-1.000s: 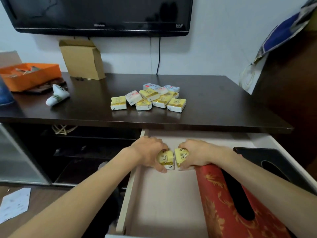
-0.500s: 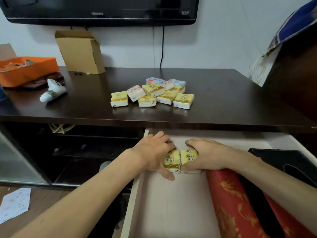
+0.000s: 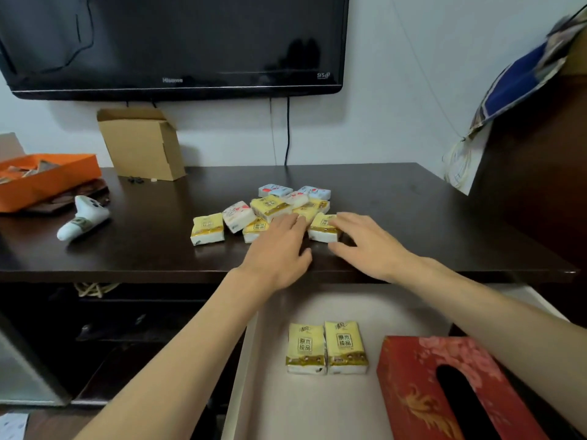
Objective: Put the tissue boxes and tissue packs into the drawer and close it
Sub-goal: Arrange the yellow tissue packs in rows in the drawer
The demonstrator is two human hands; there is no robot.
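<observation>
The television [image 3: 178, 42] on the wall reads "Hisense". Two yellow tissue packs [image 3: 327, 348] printed with Chinese characters lie side by side, touching, in the open drawer [image 3: 305, 408], beside a red floral tissue box [image 3: 422, 376]. On the dark bench [image 3: 143, 242], a heap of yellow and white packs [image 3: 270, 211] sits under both hands: left hand [image 3: 279, 249] and right hand [image 3: 365, 242] spread open, gripping nothing.

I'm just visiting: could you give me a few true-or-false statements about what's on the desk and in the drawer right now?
1. Two yellow tissue packs lie side by side in the open white drawer. True.
2. The red floral tissue box sits on the dark wooden desk. False: it is in the drawer.
3. Both hands reach toward the pile of tissue packs on the desk. True.
4. The orange tray is right of the pile. False: left.
</observation>
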